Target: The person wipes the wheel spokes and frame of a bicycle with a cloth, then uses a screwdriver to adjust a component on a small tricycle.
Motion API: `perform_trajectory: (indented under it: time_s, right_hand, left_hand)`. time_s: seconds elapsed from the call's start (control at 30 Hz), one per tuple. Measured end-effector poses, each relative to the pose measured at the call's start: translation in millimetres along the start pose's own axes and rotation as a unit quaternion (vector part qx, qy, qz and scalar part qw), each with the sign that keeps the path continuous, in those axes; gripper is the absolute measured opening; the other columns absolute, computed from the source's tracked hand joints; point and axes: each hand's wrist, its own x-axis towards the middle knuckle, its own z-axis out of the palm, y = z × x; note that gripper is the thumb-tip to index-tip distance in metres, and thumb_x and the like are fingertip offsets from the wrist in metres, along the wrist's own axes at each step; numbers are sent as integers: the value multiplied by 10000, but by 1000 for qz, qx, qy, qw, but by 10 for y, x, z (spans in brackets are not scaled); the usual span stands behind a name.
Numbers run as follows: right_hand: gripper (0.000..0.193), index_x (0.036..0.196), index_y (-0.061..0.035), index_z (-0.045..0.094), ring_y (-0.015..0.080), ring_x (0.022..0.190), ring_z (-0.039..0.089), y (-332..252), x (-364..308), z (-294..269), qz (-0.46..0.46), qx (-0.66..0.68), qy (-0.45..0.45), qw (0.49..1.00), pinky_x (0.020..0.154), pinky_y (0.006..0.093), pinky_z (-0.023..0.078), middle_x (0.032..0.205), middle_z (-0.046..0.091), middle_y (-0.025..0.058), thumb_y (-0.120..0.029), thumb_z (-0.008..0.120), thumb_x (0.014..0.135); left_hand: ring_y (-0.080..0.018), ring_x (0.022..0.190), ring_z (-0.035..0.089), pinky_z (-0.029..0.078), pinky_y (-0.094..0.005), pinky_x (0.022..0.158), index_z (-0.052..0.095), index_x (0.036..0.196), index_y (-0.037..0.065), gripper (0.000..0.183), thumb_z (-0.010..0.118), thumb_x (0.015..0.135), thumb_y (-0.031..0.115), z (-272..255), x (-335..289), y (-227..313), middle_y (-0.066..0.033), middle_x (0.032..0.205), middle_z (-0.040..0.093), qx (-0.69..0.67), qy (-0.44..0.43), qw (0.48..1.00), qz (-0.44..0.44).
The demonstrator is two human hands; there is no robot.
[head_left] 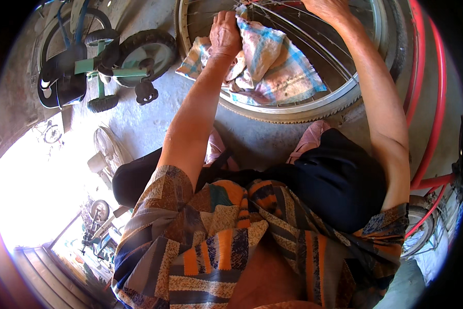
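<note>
A large bicycle wheel [293, 109] with a pale rim and thin spokes lies on the floor in front of me. My left hand [225, 37] is over its left part, its fingers curled against a checked cloth [283, 74] in blue, white and orange. The stained cloth spreads in folds across the spokes and the near rim. Farther right, my right hand [328, 8] reaches to the far part of the wheel. The upper edge of the picture cuts off its fingers, so its hold is hidden.
Red bent tubes of a bicycle frame [438, 103] rise at the right. A small green-framed cycle [95, 67] with black wheels stands left. A fan [108, 147] is nearer left, beside bright light. My pink shoes [309, 140] are close to the wheel's near edge.
</note>
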Motion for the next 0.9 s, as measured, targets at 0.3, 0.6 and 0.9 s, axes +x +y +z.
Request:
perform_trajectory:
  time_s: [0.3, 0.6, 0.9]
  right_hand:
    - [157, 821, -96, 614, 250, 922, 540, -22, 4, 12, 7, -11, 0, 1000, 870, 434, 351, 888, 593, 81, -201, 662, 715]
    - [188, 841, -95, 607, 248, 944, 531, -59, 18, 10, 13, -23, -1, 1000, 878, 440, 342, 907, 589, 81, -219, 679, 720]
    - [210, 856, -97, 605, 249, 949, 528, -28, 12, -28, 4, -13, -22, 1000, 878, 435, 340, 915, 583, 77, -216, 700, 711]
  left_hand:
    - [-368, 1088, 471, 381, -454, 920, 552, 1141, -2, 304, 472, 905, 171, -178, -783, -123, -208, 1104, 555, 43, 104, 986, -120]
    - [-405, 822, 565, 464, -479, 681, 523, 862, 53, 95, 546, 842, 143, -123, -360, -275, -169, 872, 588, -36, -120, 990, -68]
    - [-302, 1027, 529, 367, -510, 905, 569, 923, 91, 144, 559, 841, 210, -340, -1060, -846, -90, 1055, 594, 190, -167, 967, -34]
